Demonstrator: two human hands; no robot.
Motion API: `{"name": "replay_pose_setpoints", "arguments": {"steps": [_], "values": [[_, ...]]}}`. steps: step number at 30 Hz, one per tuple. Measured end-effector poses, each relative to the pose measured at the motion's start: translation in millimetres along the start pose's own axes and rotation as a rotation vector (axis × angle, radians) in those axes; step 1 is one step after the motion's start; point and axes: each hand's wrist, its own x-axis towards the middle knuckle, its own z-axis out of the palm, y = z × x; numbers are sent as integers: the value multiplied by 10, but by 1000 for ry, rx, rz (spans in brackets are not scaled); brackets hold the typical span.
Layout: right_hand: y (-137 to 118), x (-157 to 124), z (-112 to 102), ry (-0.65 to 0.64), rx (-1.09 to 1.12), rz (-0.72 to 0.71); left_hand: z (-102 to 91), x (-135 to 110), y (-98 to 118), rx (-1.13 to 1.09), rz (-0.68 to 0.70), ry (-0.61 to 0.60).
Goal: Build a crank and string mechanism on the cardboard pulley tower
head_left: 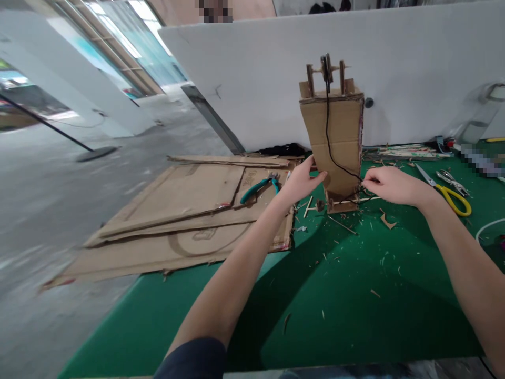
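A tall cardboard tower (344, 129) stands upright on the green table. At its top, a small cardboard wheel (326, 68) sits on a stick between two upright strips. From that wheel a black cord (327, 123) runs down the front face and bends right near the base. My left hand (303, 181) grips the tower's lower left side, thumb on the front and fingers partly hidden behind. Beside the lower right edge, my right hand (390, 185) pinches the black cord between thumb and fingertips. Loops of cord lie at the cardboard base (342, 207).
Flat cardboard sheets (177, 195) lie to the left, with teal-handled pliers (260, 188) on them. To the right are yellow-handled scissors (450, 197) and a metal tool (453, 181). Thin sticks (406, 153) lie along the white partition (252, 79). Scraps dot the green table (355, 305).
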Motion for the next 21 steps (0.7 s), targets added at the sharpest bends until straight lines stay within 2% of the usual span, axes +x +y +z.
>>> {"name": "replay_pose_setpoints", "arguments": {"steps": [4, 6, 9, 11, 14, 16, 21], "values": [[-200, -93, 12, -47, -22, -98, -148, -179, 293, 569, -56, -38], [-298, -149, 10, -11, -53, -130, -184, -291, 479, 675, -3, -122], [-422, -238, -8, 36, -88, -153, -105, -391, 653, 675, 271, -269], [-487, -290, -27, 48, -100, -158, 25, -390, 655, 676, 358, -342], [-557, -352, -54, 43, -59, -176, 219, -322, 562, 571, 361, -407], [-590, -384, -66, 50, 4, -210, 277, -275, 520, 473, 311, -419], [-676, -478, -92, 82, 142, -329, 134, -268, 634, 309, 202, -448]]}}
